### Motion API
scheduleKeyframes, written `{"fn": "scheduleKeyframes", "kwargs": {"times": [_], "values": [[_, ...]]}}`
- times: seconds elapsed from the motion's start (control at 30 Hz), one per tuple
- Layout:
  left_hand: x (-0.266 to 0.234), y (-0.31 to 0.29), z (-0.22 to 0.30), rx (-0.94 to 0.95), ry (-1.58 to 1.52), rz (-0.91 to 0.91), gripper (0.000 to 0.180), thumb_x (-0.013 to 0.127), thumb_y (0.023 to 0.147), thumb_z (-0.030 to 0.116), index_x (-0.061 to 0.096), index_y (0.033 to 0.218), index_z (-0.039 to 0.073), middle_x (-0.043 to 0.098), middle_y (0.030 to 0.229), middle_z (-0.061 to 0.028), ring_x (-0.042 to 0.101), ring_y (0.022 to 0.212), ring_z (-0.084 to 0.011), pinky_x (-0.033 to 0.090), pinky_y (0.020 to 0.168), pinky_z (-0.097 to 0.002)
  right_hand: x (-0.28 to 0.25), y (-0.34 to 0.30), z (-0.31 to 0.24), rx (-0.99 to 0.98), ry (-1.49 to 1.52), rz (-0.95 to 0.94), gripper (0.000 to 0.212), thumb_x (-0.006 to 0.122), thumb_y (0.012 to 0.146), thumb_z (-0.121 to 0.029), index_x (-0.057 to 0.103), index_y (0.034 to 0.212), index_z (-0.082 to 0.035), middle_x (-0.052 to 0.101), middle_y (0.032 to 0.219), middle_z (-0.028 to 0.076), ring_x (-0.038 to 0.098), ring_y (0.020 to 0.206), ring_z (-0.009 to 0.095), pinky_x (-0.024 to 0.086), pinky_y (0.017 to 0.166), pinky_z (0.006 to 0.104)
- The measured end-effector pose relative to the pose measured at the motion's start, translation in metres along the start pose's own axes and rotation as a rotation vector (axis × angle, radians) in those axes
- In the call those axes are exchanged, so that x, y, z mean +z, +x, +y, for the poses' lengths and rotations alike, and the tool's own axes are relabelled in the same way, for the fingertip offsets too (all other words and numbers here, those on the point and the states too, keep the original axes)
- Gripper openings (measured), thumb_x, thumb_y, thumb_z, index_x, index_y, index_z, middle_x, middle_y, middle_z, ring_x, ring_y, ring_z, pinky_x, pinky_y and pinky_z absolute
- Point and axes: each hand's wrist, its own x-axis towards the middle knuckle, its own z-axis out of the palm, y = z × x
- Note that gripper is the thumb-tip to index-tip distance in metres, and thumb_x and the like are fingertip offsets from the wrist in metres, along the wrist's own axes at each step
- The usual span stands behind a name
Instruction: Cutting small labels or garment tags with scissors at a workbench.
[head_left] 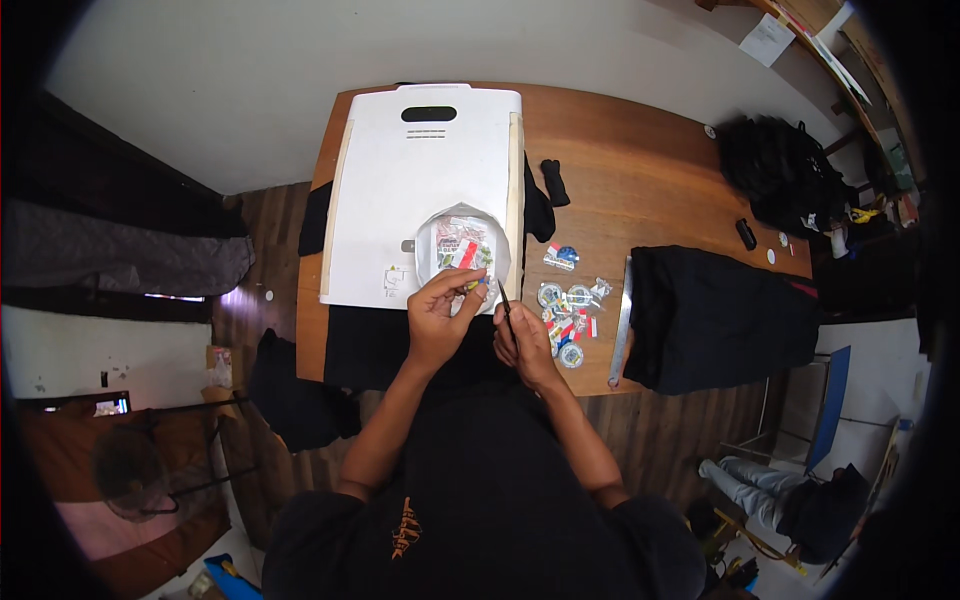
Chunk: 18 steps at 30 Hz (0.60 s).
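My left hand is closed, pinching a small colourful piece with yellow and blue on it, mostly covered by the fingers. In my right hand is a slim black pointed tool, tip upward beside the left fingertips. Whether it is scissors or a blade I cannot tell. Just beyond both hands sits a round white container with clear scraps and printed red, white and green pieces inside. It rests on the lower part of a large white panel with an oval handle slot.
Right of my hands, several round stickers and small printed pieces lie on the wooden table. Beyond them are a metal ruler and folded black cloth. A black backpack stands far right. At lower right a person is partly visible.
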Motion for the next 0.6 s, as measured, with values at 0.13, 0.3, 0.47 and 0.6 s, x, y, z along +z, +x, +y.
{"fn": "scheduleKeyframes", "kwargs": {"times": [0.13,0.3,0.47,0.6], "values": [[0.0002,0.0056,0.0002,0.048,-0.018,0.016,0.024,0.069,0.088,-0.008,0.07,0.113,-0.007,0.068,0.106,-0.0118,0.063,0.093,-0.012,0.05,0.081,-0.023,0.0029,-0.0012,-0.0025,-0.006,-0.048,-0.004,0.037,0.039,0.109,-0.038,0.052,0.103,-0.004,0.032,0.054,-0.005,0.027,0.041,0.004,0.024,0.041,0.0213],[-0.0006,0.0027,0.0016,0.032,0.013,0.013,0.024,0.067,0.089,-0.011,0.067,0.113,-0.01,0.069,0.108,-0.0142,0.066,0.099,-0.0145,0.053,0.09,-0.0262,0.0026,-0.0035,-0.0071,0.018,-0.037,0.01,0.037,0.039,0.109,-0.039,0.052,0.105,-0.004,0.032,0.054,-0.005,0.027,0.041,0.004,0.025,0.041,0.021],[0.0004,0.0018,0.0073,0.016,-0.001,0.031,0.025,0.067,0.089,-0.01,0.068,0.114,-0.01,0.07,0.108,-0.0149,0.066,0.098,-0.0146,0.053,0.089,-0.026,0.0004,-0.006,-0.008,0.016,-0.044,0.014,0.038,0.038,0.109,-0.039,0.052,0.105,-0.004,0.033,0.054,-0.005,0.028,0.041,0.004,0.026,0.041,0.0208],[-0.0015,0.0001,0.0073,0.01,-0.004,0.04,0.025,0.067,0.09,-0.009,0.067,0.115,-0.01,0.07,0.109,-0.0153,0.066,0.099,-0.0146,0.053,0.09,-0.0264,0.0014,-0.0083,-0.0078,0.012,-0.088,-0.004,0.039,0.036,0.109,-0.039,0.052,0.104,-0.004,0.033,0.054,-0.004,0.028,0.041,0.005,0.027,0.041,0.0215]]}}
